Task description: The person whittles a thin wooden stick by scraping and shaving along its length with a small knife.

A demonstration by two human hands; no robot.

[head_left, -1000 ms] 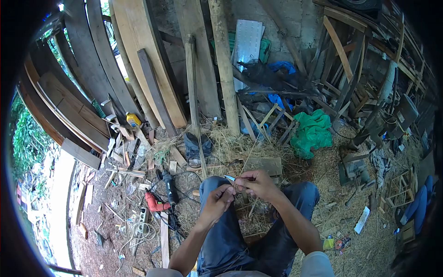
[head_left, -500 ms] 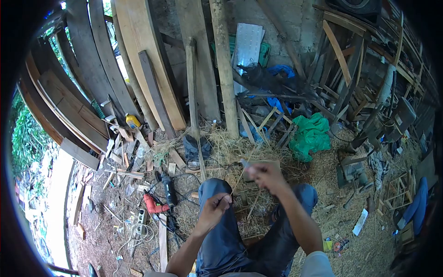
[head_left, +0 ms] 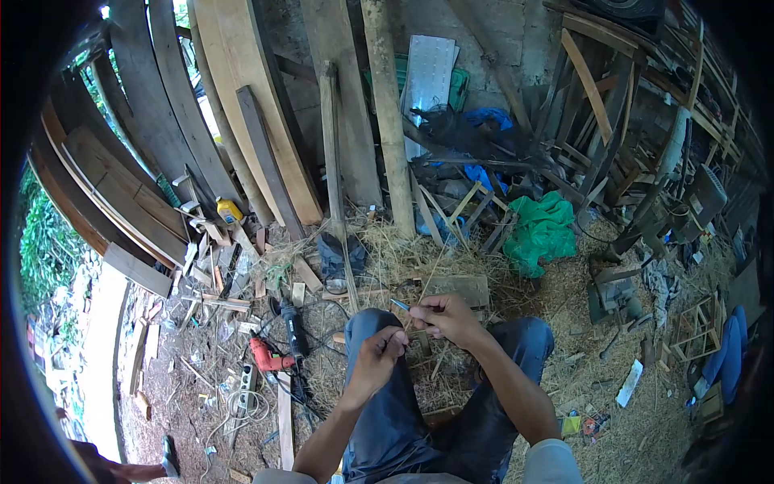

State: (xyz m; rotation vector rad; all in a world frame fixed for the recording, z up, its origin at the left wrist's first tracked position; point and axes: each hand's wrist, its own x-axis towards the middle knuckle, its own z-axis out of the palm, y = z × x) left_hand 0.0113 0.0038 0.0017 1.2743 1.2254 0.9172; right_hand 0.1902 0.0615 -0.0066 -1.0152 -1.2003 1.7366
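Blue-grey and slender, the blade [head_left: 400, 305] we see juts far-left from the right hand [head_left: 446, 321], whose grip pinches it, while the left hand [head_left: 377, 360], nearer and left, has fingertips pressed together, on what, if anything, we cannot tell.

slim blade [head_left: 400, 305] looked metallic and smooth, trousers [head_left: 383, 419] were cloth with a faint sheen, drill [head_left: 263, 355] had a plastic shell, bottle [head_left: 229, 211] was smooth plastic, wide plank [head_left: 230, 48] was smooth wood, round post [head_left: 387, 121] was rough, matt wood, crumpled sheet [head_left: 538, 235] looked like thin plastic, wall [head_left: 526, 48] was rough and matt
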